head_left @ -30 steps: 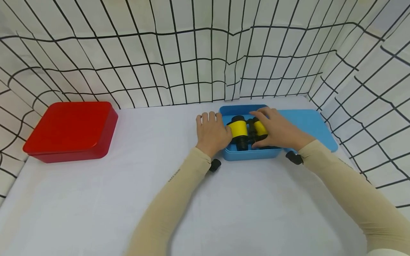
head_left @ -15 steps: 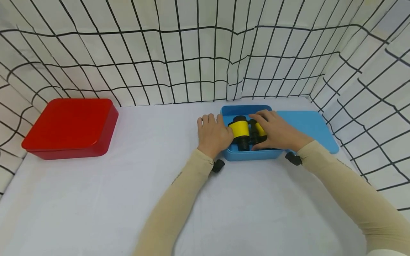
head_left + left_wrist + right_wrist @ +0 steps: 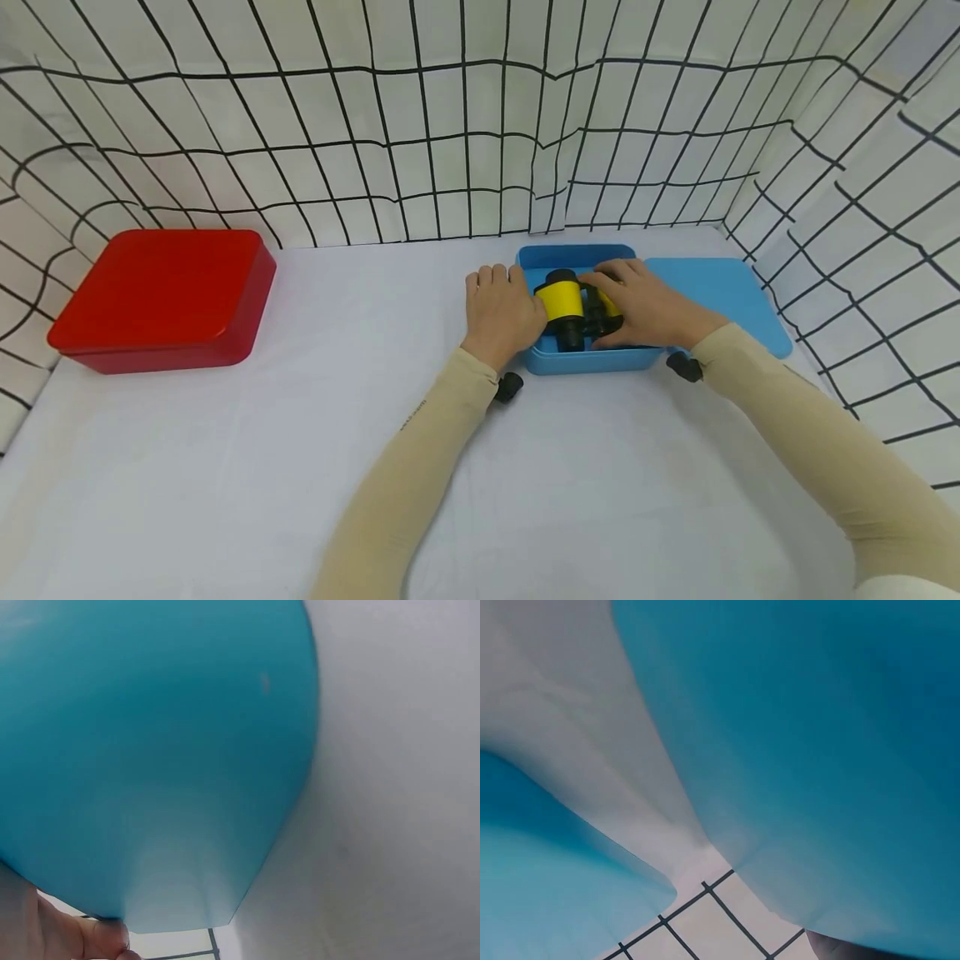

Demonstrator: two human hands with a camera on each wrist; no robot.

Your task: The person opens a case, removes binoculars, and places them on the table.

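Observation:
Black-and-yellow binoculars [image 3: 561, 303] lie inside a blue box [image 3: 588, 362] in the head view. My right hand [image 3: 647, 305] grips their right barrel, fingers at its far end and thumb at the near end. At the box's left side, my left hand [image 3: 501, 318] holds the wall, the thumb reaching over the rim beside the yellow barrel. In the left wrist view the blue box [image 3: 165, 765] fills much of the picture, with fingertips [image 3: 105, 939] at its edge. The right wrist view shows the outer wall of the blue box [image 3: 817, 765]; the binoculars are hidden there.
A flat blue lid [image 3: 712, 292] lies right of the box, partly behind the right hand. On the far left stands a closed red box [image 3: 165, 292]. Black wire mesh [image 3: 420, 133] over white sheeting borders the back and sides of the white table [image 3: 300, 467].
The camera view has shifted slightly. The right hand has edged a little left on the binoculars, while the left hand keeps its place at the box wall.

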